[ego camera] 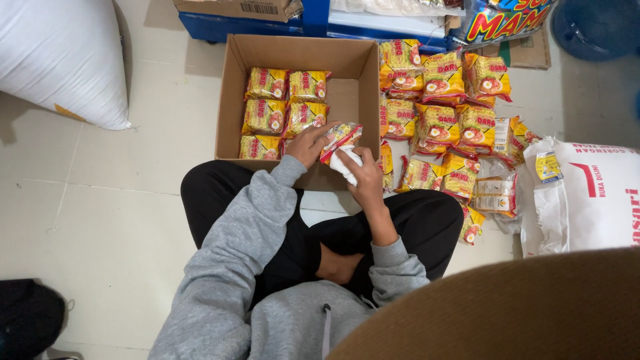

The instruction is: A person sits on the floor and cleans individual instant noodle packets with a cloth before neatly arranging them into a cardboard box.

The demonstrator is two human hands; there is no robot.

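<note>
Seated cross-legged, the person held a yellow noodle packet (340, 137) over the near wall of a cardboard box (232, 87).

The left hand (308, 143) gripped its end; the right hand (363, 175) clasped a white cloth (345, 163) against it. Six packets (285, 110) lay flat in rows inside the box, loose packets (453, 113) stacked beside it.

We cannot see the front wall of the cardboard box (233, 100); our gray sleeves cover it. The white cloth (347, 163) is mostly hidden inside our right hand (365, 177). The white sack (63, 57) is cut off at the top-left edge. A brown blurred shape (520, 313) blocks the lower right corner.
</note>
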